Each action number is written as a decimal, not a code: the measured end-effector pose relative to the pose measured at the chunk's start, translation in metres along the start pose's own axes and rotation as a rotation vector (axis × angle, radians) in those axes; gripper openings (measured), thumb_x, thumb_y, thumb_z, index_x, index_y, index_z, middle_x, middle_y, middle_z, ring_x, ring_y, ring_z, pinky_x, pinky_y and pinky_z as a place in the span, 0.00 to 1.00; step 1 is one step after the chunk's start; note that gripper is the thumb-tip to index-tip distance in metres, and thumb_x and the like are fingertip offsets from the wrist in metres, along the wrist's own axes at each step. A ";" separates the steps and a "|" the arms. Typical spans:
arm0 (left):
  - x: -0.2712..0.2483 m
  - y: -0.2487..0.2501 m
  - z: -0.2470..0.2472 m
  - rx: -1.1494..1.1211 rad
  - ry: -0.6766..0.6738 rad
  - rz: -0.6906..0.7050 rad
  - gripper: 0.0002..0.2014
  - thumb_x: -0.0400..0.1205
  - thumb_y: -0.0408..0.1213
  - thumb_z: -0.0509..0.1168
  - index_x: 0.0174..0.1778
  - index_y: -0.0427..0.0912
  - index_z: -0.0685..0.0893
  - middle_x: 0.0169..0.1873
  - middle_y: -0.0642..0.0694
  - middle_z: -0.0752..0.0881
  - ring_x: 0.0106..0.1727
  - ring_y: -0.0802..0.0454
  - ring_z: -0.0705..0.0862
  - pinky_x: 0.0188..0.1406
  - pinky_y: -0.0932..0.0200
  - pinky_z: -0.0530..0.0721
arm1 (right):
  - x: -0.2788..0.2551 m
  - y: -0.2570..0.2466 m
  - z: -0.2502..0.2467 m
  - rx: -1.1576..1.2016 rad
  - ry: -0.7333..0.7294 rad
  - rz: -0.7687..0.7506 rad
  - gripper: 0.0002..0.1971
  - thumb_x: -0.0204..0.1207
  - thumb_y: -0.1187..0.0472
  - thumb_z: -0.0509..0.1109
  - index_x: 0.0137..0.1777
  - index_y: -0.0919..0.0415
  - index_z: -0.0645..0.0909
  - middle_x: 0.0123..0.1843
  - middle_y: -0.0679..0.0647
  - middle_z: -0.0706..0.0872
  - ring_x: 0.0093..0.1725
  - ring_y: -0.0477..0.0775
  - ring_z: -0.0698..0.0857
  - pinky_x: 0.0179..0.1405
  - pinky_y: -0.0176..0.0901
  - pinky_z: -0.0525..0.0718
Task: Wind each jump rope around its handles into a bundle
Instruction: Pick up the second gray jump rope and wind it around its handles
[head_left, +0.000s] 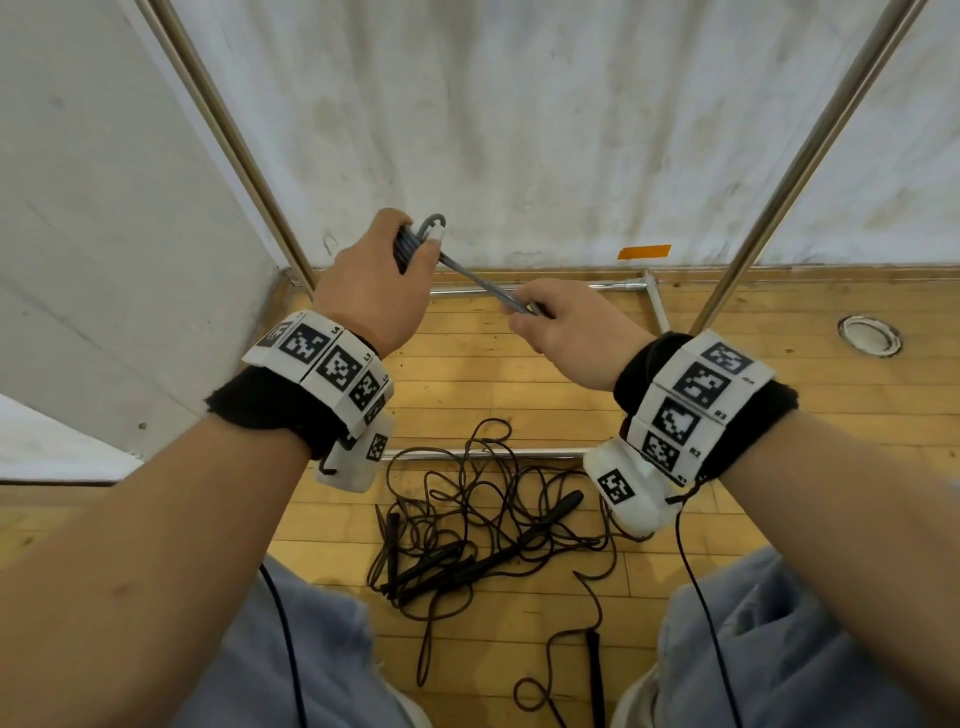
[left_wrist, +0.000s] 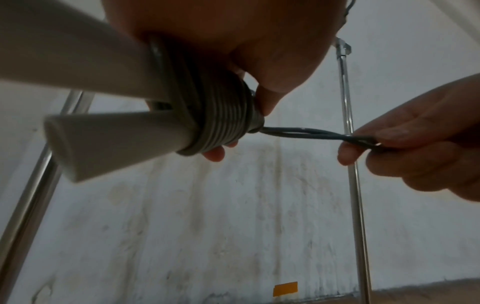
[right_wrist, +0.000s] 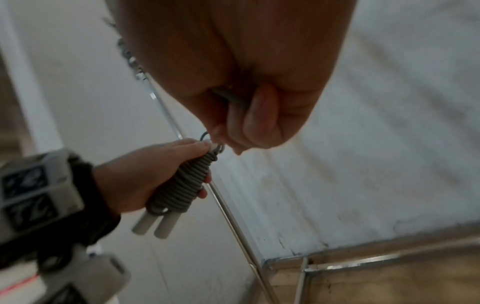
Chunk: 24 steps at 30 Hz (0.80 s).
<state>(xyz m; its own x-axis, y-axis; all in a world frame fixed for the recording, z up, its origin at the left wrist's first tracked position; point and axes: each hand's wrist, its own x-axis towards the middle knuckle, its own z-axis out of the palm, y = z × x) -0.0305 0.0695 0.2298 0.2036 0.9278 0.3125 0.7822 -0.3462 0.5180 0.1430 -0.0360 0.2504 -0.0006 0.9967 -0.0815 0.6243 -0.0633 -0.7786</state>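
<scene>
Stained white wall (head_left: 545, 130) behind, pale wooden plank floor (head_left: 467, 374) below. Left hand (head_left: 371, 275) curled tight round the grey cord-wound bundle on two pale plastic handles (right_wrist: 179, 189), coils snug under the fingers. Doubled grey cord tail (left_wrist: 306, 133) stretched taut rightward into the right hand (head_left: 566, 332), pinched between thumb and fingertips. Likely risk: slackened pinch, springy coils unwinding. Tangled black jump ropes (head_left: 483, 535) on the floor beneath both hands, not yet wound.

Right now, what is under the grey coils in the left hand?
Two white handles stick out below the coils. Their wrapped parts are hidden. The left hand grips the bundle.
</scene>
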 end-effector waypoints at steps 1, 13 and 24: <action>0.002 -0.003 0.000 0.026 -0.008 -0.001 0.19 0.82 0.60 0.53 0.62 0.52 0.71 0.38 0.54 0.80 0.34 0.53 0.78 0.33 0.56 0.71 | -0.001 -0.001 0.002 -0.050 0.029 -0.019 0.09 0.84 0.57 0.59 0.57 0.57 0.77 0.34 0.48 0.76 0.30 0.46 0.73 0.29 0.36 0.71; 0.011 -0.024 0.003 0.212 -0.090 -0.042 0.18 0.82 0.62 0.52 0.59 0.54 0.69 0.30 0.58 0.74 0.28 0.58 0.73 0.24 0.61 0.65 | -0.014 -0.013 0.002 0.008 0.005 -0.037 0.13 0.85 0.63 0.53 0.62 0.59 0.77 0.29 0.48 0.76 0.23 0.44 0.75 0.23 0.34 0.76; -0.026 0.007 0.010 0.292 -0.570 0.295 0.09 0.84 0.56 0.54 0.51 0.59 0.76 0.35 0.58 0.80 0.33 0.62 0.76 0.28 0.60 0.69 | -0.012 -0.028 -0.019 0.210 0.061 -0.192 0.15 0.83 0.70 0.56 0.41 0.56 0.80 0.23 0.47 0.82 0.21 0.47 0.81 0.22 0.34 0.79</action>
<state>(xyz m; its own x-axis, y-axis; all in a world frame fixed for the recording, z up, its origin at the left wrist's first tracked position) -0.0242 0.0438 0.2173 0.6459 0.7568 -0.0999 0.7566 -0.6173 0.2157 0.1408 -0.0448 0.2849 -0.0525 0.9922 0.1128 0.4422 0.1244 -0.8883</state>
